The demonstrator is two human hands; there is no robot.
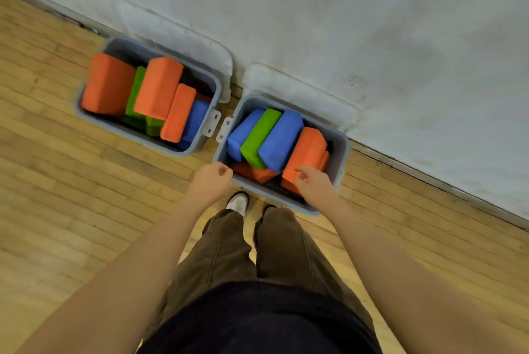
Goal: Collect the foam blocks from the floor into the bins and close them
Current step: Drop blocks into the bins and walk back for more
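Two grey bins stand open on the wood floor by the wall. The left bin (pixel 128 131) holds orange blocks (pixel 110 84), green blocks (pixel 136 90) and a blue block (pixel 197 121). In the right bin (pixel 342 153) lie two blue blocks (pixel 282 140), a green block (pixel 259 137) and orange blocks (pixel 306 153). My left hand (pixel 211 181) hovers at the right bin's near left corner, fingers curled, with nothing in it. My right hand (pixel 313 181) is over that bin's near edge, fingers loosely apart, against the orange block.
Two pale lids (pixel 200 50) (pixel 300 87) lean on the white wall behind the bins. White latches (pixel 211 121) sit between the bins. My legs and a white shoe (pixel 239 201) stand just before the right bin. No blocks show on the floor.
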